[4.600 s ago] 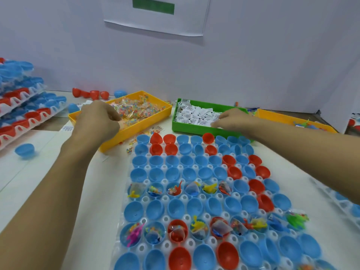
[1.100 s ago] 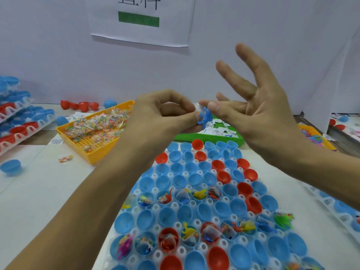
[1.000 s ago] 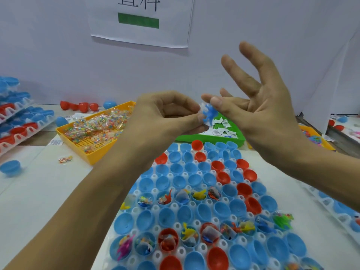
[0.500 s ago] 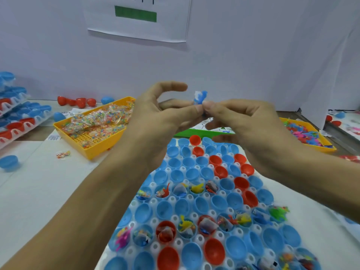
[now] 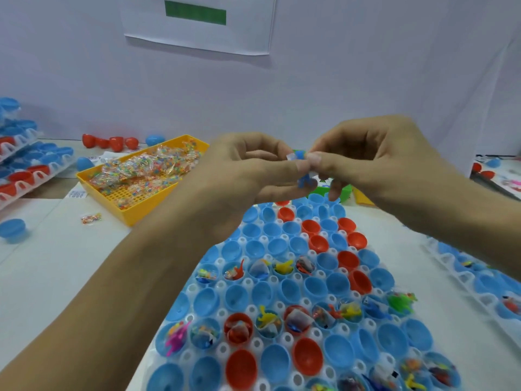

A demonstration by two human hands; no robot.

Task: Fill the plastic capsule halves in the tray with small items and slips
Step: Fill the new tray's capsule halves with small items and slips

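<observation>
My left hand (image 5: 245, 176) and my right hand (image 5: 375, 162) meet in the air above the far end of the tray, fingertips pinched together on a small blue toy figure (image 5: 304, 180) and a white slip (image 5: 293, 157). Below them lies the clear tray (image 5: 217, 262) of blue and red capsule halves. Two rows hold small toys and folded slips, such as a yellow figure (image 5: 283, 267) and a green one (image 5: 401, 301). The other halves, like a red one (image 5: 241, 369), hold nothing.
A yellow bin (image 5: 141, 182) of bead packets stands at the left, a green bin (image 5: 342, 190) behind my hands. Stacked trays (image 5: 25, 167) sit far left, another tray (image 5: 479, 280) at the right. Loose halves (image 5: 12, 230) and a bead packet (image 5: 90, 218) lie on the table.
My hands have dropped slightly and my right fingers have curled in. The blue figure, earlier sticking up above the fingertips, now hangs below them.
</observation>
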